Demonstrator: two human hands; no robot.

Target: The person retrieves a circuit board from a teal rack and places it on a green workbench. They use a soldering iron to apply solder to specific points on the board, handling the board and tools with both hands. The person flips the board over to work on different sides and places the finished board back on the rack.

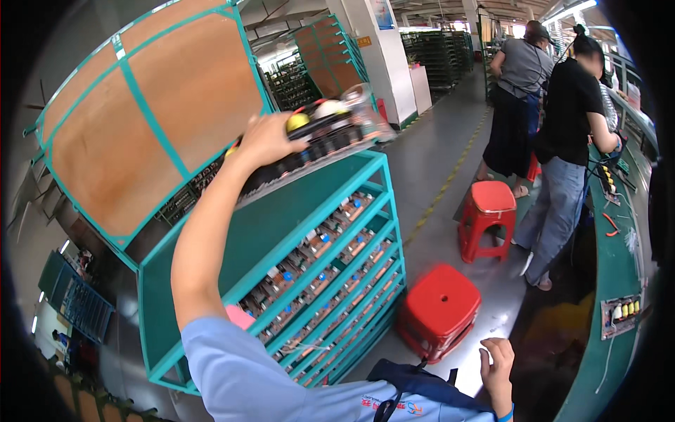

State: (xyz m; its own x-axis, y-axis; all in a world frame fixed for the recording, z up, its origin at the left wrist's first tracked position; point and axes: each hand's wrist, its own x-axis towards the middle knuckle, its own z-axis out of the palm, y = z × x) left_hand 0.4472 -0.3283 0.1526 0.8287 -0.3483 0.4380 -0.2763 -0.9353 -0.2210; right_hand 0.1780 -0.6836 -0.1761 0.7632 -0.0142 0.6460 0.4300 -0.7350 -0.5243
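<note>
My left hand (264, 139) reaches up and grips a long black tray of circuit boards (320, 137) with yellow and white parts on it. The tray lies on the top level of a teal metal rack (383, 184). Lower shelves of the rack hold several rows of similar boards (330, 243). My right hand (498, 369) hangs low at the bottom right with its fingers loosely apart, holding nothing, close to a red plastic stool (439, 309).
A second red stool (489, 211) stands further back in the aisle. Two people (562, 141) work standing at a green conveyor bench (615, 267) on the right, where a board (619, 315) lies. More teal racks with brown panels (151, 105) stand left and behind.
</note>
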